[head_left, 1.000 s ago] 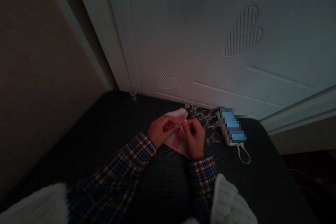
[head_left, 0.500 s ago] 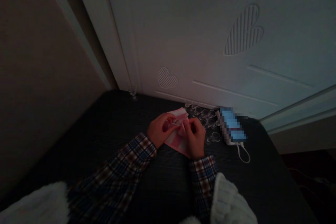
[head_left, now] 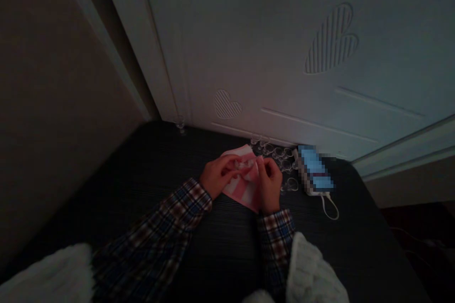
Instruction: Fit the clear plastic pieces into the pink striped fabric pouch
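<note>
the light is very low, so much of this is hard for you to read. the pink striped piece [head_left: 244,190] lies flat on the dark surface [head_left: 152,170], right in front of you, and whether it is paper, cloth or a pouch cannot be told. both hands cover its middle and its 3 o'clock side. only the near corner and a bit of the far edge show.

your left hand [head_left: 217,177] comes in from 8 o'clock and your right hand [head_left: 270,185] from 5 o'clock. on each, the fingertips are drawn tight together, pinching the piece's far edge at 12 o'clock, and the two pinches nearly meet. something pale sits between the fingertips, too small and dim to name.

counted: one pink striped piece and two hands, each in a plaid sleeve [head_left: 177,208]. at 2 o'clock from the piece lies a cluster of small clear pieces [head_left: 284,164]. they overlap and glint, so the count is unsure, roughly ten. one more clear piece [head_left: 180,125] stands alone at 10 o'clock, well apart, against the door. just beyond the cluster, at 3 o'clock, lies one blue object [head_left: 314,170], blurred out, with one white cord [head_left: 330,208] looping from its near end.

behind the surface stands a white door [head_left: 270,47] with two ribbed hearts, a small heart [head_left: 226,104] and a large heart [head_left: 330,40]. white knit fabric [head_left: 313,274] is cut off at the bottom edge.
</note>
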{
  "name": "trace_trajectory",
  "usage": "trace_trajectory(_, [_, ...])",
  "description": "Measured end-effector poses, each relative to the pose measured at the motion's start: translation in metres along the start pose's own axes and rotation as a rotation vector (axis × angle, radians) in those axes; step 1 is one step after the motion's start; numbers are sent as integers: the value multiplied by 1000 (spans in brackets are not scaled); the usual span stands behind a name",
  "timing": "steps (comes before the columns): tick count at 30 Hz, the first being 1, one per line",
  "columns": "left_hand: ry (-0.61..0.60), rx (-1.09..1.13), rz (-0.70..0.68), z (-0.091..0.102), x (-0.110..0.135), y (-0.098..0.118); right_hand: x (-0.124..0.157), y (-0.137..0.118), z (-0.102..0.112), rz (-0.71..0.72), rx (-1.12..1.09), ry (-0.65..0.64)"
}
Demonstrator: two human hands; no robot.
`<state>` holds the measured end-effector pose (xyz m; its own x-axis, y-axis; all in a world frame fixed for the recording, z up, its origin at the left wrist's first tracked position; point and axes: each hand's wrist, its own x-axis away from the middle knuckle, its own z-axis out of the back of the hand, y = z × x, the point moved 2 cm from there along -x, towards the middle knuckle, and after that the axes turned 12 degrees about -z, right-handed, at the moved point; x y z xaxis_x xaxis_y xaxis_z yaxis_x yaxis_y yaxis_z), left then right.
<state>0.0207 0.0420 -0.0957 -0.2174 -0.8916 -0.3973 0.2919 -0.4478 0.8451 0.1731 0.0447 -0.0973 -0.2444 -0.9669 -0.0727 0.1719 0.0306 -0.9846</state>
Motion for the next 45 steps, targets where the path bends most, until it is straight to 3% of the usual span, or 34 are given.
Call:
trace_trajectory(11, [18,-52,-37,3,1,-3,2,-1,0,41,-11,-24])
trace_trajectory(18, [-4,27,-1,1,1,-3,2,-1,-1,24,10,-9])
trace_trajectory(26, [-62,-48,-55,1,-1,-1,1,-5,0,-5,-19,-19])
trace_trajectory(45, [-10,-48,10,3,0,-1,-1,3,-2,-3,62,-76])
